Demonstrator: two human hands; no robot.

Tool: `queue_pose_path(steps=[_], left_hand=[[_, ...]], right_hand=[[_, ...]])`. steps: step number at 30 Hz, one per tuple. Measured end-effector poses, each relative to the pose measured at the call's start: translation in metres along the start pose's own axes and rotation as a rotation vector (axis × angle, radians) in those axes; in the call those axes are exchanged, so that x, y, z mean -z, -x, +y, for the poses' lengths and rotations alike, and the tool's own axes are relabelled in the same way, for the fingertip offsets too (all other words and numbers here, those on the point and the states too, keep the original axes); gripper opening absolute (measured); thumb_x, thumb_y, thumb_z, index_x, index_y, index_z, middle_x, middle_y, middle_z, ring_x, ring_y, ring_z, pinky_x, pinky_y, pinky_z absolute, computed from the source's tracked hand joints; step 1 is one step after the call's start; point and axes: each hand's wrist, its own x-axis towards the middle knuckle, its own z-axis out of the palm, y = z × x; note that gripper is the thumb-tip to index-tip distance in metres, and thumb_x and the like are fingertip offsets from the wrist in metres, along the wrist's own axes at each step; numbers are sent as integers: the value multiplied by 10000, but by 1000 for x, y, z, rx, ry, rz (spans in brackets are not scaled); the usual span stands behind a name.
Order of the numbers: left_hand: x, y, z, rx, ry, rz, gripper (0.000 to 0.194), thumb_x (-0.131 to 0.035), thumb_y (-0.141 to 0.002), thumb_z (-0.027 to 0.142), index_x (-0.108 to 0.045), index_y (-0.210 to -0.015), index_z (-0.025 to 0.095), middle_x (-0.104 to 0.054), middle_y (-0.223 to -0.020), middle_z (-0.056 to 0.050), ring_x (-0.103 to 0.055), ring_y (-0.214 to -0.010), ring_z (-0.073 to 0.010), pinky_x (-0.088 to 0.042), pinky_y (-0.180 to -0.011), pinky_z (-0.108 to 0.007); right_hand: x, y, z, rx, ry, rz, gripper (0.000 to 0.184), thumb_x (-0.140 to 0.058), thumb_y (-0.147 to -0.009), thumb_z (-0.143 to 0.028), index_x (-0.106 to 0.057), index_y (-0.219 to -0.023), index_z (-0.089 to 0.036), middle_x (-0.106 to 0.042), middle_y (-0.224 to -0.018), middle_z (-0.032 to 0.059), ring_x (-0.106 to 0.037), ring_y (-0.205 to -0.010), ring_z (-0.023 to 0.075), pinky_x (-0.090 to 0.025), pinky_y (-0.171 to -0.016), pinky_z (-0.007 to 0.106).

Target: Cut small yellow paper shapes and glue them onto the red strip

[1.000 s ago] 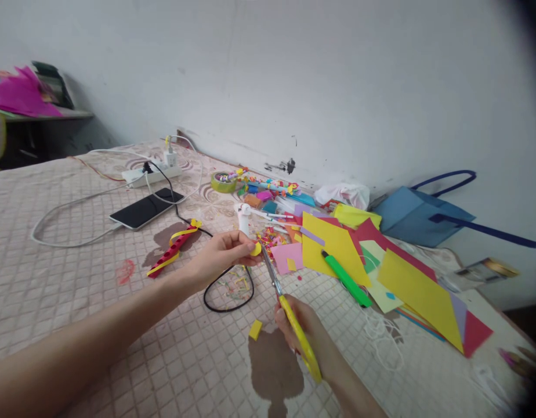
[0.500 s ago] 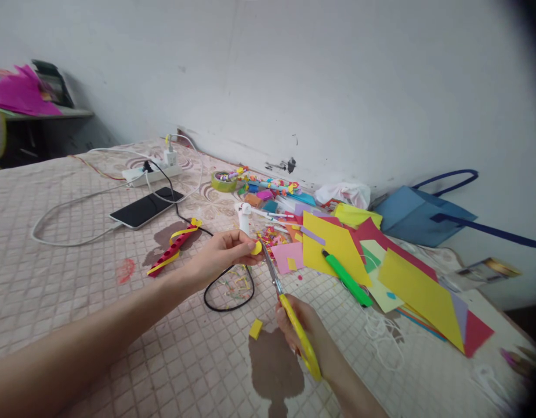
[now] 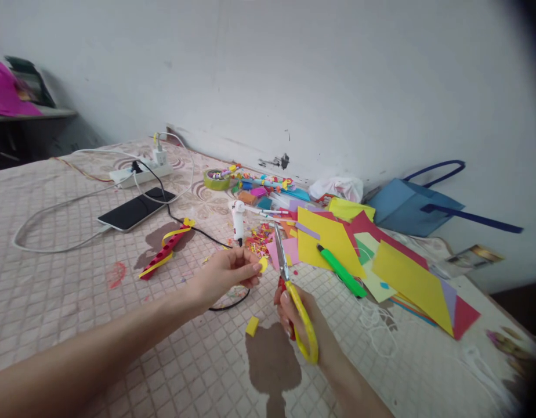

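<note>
Between the thumb and fingers of my left hand (image 3: 231,273) is pinched a small yellow paper piece (image 3: 263,265) with a rounded edge. My right hand (image 3: 300,316) grips scissors (image 3: 305,325) with yellow and red handles, their blades pointing up and away, apart from the paper. Below the hands a small yellow paper block (image 3: 252,326) lies on the tablecloth. A white glue gun (image 3: 238,223) stands just beyond my left hand, its nozzle down. To the left lies a red paper stick wound with a yellow strip (image 3: 166,252).
Coloured paper sheets (image 3: 413,284) and a green cutter (image 3: 341,271) spread over the right side. A blue bag (image 3: 411,206) leans by the wall. On the left are a phone (image 3: 136,209) and a power strip (image 3: 140,176) with loose cables. Tape (image 3: 216,181) sits at the back.
The scissors have drawn away from the yellow paper, and their blades now point more upright. My left hand has moved slightly right and lower with the piece. The whole view has shifted slightly.
</note>
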Motion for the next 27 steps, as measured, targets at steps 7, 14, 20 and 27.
queue_pose_path(steps=[7, 14, 20, 27], left_hand=[[0, 0, 5, -3, 204, 69, 191, -711, -699, 263, -557, -706, 150, -646, -703, 2, -599, -669, -97, -453, -671, -226], [0, -1, 5, -69, 228, 124, 175, -701, -714, 265, -574, -730, 146, -680, -776, -31, -613, -737, -112, -459, -721, -238], [-1, -2, 3, -92, 243, 127, 184, -703, -712, 256, -562, -722, 138, -665, -743, -18, -601, -701, -97, -461, -715, -229], [-1, -1, -2, -114, 239, 138, 166, -686, -731, 254, -569, -737, 138, -659, -748, -18, -595, -710, -96, -458, -719, -231]], right_hand=[[-1, 8, -8, 79, 145, -69, 276, -425, -874, -438, -415, -737, -198, -357, -541, -72, -337, -463, 85, -289, -443, 206], [-4, 8, -11, 70, 235, -56, 247, -478, -826, -334, -359, -652, -205, -325, -572, -62, -326, -508, 94, -275, -458, 210], [-5, 7, -10, 55, 226, -42, 243, -491, -803, -342, -362, -649, -206, -334, -575, -60, -333, -512, 97, -285, -458, 209], [-6, 8, -11, 44, 230, -27, 249, -502, -794, -375, -378, -656, -208, -349, -581, -57, -360, -516, 104, -305, -467, 214]])
